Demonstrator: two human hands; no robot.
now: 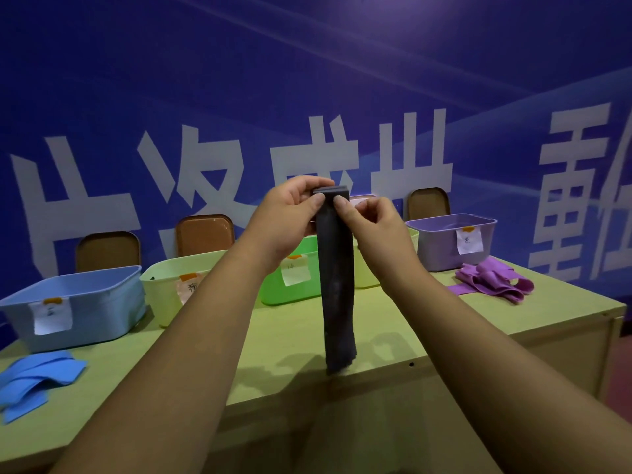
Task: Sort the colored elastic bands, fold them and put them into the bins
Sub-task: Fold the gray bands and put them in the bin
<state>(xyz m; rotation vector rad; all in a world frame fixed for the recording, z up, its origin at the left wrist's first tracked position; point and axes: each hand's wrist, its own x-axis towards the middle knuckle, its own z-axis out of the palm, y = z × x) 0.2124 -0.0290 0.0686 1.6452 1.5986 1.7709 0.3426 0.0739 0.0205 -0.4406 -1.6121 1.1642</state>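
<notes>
A dark grey elastic band hangs folded in a long strip above the green table. My left hand and my right hand both pinch its top edge at chest height, thumbs facing each other. Its lower end dangles just above the tabletop. Behind the hands stand a blue bin, a pale yellow bin, a bright green bin, another pale yellow bin partly hidden by my right hand, and a purple bin. Each visible bin front carries a paper label.
Blue bands lie in a loose pile at the table's left front. Purple bands lie heaped at the right, before the purple bin. Brown chair backs stand behind the bins against a blue banner wall. The table's right edge drops off near the purple pile.
</notes>
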